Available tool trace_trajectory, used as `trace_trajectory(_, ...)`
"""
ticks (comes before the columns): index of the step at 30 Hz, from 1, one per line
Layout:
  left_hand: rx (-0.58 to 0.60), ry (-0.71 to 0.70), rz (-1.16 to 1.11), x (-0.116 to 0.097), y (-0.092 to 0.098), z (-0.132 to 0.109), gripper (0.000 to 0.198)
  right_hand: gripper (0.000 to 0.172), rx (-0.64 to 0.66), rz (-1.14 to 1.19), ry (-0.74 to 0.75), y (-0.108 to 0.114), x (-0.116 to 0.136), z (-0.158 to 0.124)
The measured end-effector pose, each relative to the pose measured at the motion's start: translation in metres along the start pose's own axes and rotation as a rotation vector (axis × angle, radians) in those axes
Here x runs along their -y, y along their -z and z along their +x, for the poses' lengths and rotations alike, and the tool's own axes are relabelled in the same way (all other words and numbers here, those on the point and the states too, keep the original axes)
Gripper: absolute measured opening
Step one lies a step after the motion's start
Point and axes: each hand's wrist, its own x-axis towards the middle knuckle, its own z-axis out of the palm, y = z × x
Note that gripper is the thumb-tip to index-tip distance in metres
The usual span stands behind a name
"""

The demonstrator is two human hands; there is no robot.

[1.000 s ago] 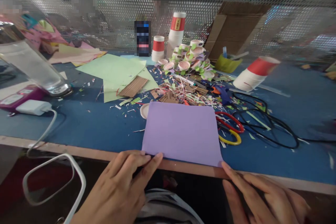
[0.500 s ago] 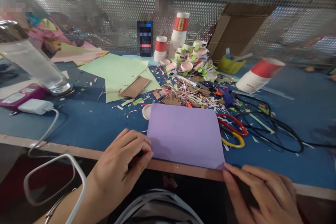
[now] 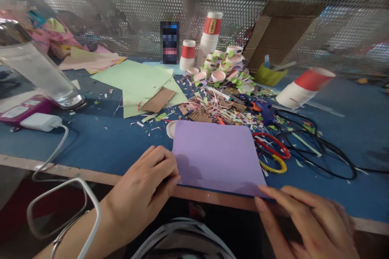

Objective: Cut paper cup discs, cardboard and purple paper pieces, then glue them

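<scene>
A lilac sheet of paper (image 3: 217,151) lies at the near edge of the blue table (image 3: 100,145). My left hand (image 3: 145,188) is curled, its fingertips pinching the sheet's near left corner. My right hand (image 3: 306,220) reaches in from the lower right with fingers extended, the tips touching the sheet's near right corner. The near edge of the paper looks slightly lifted off the table.
Red and yellow scissors (image 3: 271,153) lie just right of the sheet, beside black cables (image 3: 322,149). Behind it are paper scraps (image 3: 219,109), cut cups (image 3: 226,71), red-white cups (image 3: 305,87), green paper (image 3: 136,81), a glass jar (image 3: 39,75) and a white charger (image 3: 41,121).
My left hand has curled from flat fingers into a pinch on the left corner. The paper's near edge has moved a little away from the table edge. My right hand stays at the right corner.
</scene>
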Motion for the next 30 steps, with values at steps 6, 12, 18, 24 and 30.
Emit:
trace_trajectory(6, 0.059, 0.017, -0.056, 0.003, 0.006, 0.001, 0.019, 0.021, 0.088, 0.064, 0.119, -0.004, 0.017, 0.018)
trace_trajectory(12, 0.164, 0.027, -0.015, 0.002, 0.01, 0.006, 0.02, 0.014, 0.183, 0.28, 0.119, -0.015, 0.026, 0.035)
trace_trajectory(18, 0.208, 0.01, 0.109, -0.002, 0.008, 0.008, 0.02, 0.011, 0.2, 0.345, 0.086, -0.019, 0.026, 0.038)
trace_trajectory(24, 0.291, 0.026, 0.174, -0.001, 0.011, 0.012, 0.02, 0.01, 0.214, 0.348, 0.07, -0.02, 0.025, 0.038)
trace_trajectory(30, 0.307, 0.035, 0.192, -0.001, 0.014, 0.016, 0.017, 0.009, 0.212, 0.344, 0.07, -0.021, 0.024, 0.038)
